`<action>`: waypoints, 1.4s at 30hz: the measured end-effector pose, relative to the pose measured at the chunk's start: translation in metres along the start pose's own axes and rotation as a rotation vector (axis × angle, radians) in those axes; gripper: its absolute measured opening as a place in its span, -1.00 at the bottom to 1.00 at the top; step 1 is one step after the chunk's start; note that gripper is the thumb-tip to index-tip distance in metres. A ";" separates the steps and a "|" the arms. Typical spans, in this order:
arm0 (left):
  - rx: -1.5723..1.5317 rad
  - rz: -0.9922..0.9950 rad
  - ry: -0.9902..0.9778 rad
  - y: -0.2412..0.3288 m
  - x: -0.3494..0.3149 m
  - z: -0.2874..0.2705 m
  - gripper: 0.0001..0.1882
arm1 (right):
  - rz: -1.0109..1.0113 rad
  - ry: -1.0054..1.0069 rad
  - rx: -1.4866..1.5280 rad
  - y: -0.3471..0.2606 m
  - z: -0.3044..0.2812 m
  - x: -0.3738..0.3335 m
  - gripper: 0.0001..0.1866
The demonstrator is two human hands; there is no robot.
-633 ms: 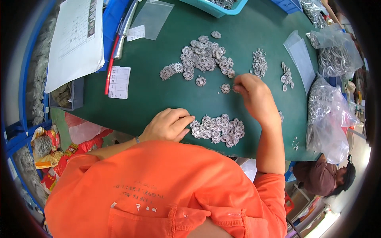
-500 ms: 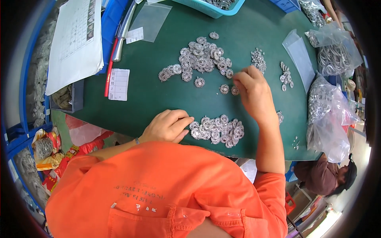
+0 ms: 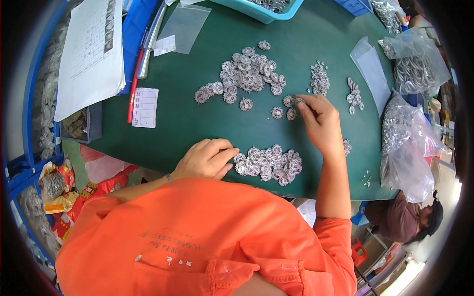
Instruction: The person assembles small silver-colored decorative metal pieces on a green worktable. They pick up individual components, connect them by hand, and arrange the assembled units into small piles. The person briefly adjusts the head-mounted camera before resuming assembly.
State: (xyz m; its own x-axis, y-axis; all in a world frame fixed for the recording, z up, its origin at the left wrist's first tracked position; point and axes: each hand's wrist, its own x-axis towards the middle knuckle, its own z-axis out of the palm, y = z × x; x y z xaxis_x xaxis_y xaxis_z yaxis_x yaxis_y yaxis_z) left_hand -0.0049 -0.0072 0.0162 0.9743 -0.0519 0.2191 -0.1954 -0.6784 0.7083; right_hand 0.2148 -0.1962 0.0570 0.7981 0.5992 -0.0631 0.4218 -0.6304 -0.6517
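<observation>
My right hand [image 3: 321,122] has thumb and forefinger closed on a small round lacy metal piece [image 3: 298,100] just above the green table. Beside its fingertips lie a few like pieces, one of them a lacy disc [image 3: 277,113]. Left of and beyond that hand spreads a heap of the same silver-grey pieces [image 3: 247,74]. Nearer to me is another cluster of them [image 3: 269,164], overlapping one another. My left hand [image 3: 206,159] rests on the table at this cluster's left end, its fingers apart and its forefinger tip by the edge pieces.
Small metal rings [image 3: 319,79] and oval bits [image 3: 354,94] lie to the right. Clear bags of metal parts [image 3: 417,71] line the right edge. A turquoise basket [image 3: 266,16] stands at the back. Papers [image 3: 91,59] and a red pencil [image 3: 133,98] are left. A person [image 3: 400,217] sits lower right.
My right hand has drawn slightly toward me and to the right from the far heap, with a lacy piece now showing in its fingertips. The left hand stays by the near cluster.
</observation>
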 end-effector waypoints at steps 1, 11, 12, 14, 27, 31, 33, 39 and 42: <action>-0.014 -0.007 -0.004 0.000 0.000 0.000 -0.59 | 0.056 0.007 -0.021 -0.001 0.000 -0.004 -0.88; -0.018 0.006 0.009 -0.002 0.000 0.000 -0.58 | -0.341 0.150 -0.175 0.003 0.018 0.005 -0.82; -0.025 0.000 0.002 -0.002 0.000 0.000 -0.58 | -0.294 0.115 -0.112 0.003 0.018 0.005 -0.82; -0.032 -0.004 -0.001 -0.001 0.001 0.000 -0.58 | -0.261 0.122 -0.030 0.004 0.018 0.007 -0.83; -0.011 -0.011 -0.003 0.003 0.002 -0.003 -0.59 | -0.342 0.038 0.028 -0.010 0.020 0.045 -0.81; -0.030 -0.004 0.008 -0.001 0.001 0.000 -0.60 | -0.215 -0.035 0.087 -0.004 0.015 0.046 -0.85; -0.013 -0.012 -0.006 -0.001 0.000 0.000 -0.60 | -0.100 -0.100 0.129 -0.001 0.008 0.042 -0.87; -0.027 -0.012 0.012 -0.001 -0.002 0.002 -0.58 | -0.301 0.054 0.075 -0.001 0.020 0.034 -0.82; -0.045 0.007 0.026 -0.003 -0.003 0.004 -0.58 | -0.229 -0.031 0.016 -0.007 0.028 0.032 -0.75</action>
State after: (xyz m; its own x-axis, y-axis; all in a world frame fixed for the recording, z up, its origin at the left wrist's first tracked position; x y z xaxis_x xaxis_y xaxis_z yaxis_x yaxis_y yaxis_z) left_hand -0.0066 -0.0079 0.0111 0.9698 -0.0367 0.2412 -0.2074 -0.6447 0.7358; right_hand 0.2252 -0.1587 0.0382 0.6688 0.7406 0.0649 0.5831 -0.4684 -0.6637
